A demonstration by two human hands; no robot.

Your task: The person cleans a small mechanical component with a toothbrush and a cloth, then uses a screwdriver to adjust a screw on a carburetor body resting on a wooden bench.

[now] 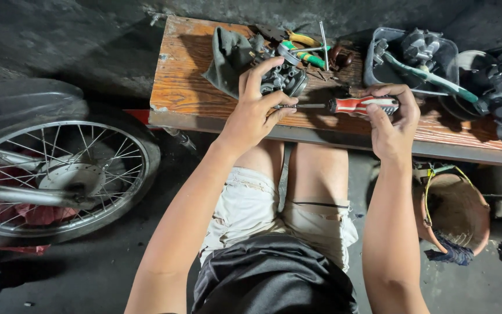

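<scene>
- Workshop floor of dark concrete; worn wooden bench (187, 81) spans the upper frame, a spoked motorcycle wheel (59, 174) stands at left
- Left hand (254, 113) grips a grey metal carburetor (280, 78) at the bench's front edge, fingers curled over it, thumb pressed against the screwdriver shaft
- Right hand (393, 119) holds a red-and-white-handled screwdriver (355, 106) level, fingers pinching the handle; tip meets the carburetor
- Grey rag (228, 58) lies just behind the carburetor; green-handled pliers (303, 55) beyond
- Plastic tray (379, 64) of engine parts sits at right; brown bucket (457, 212) below the bench
</scene>
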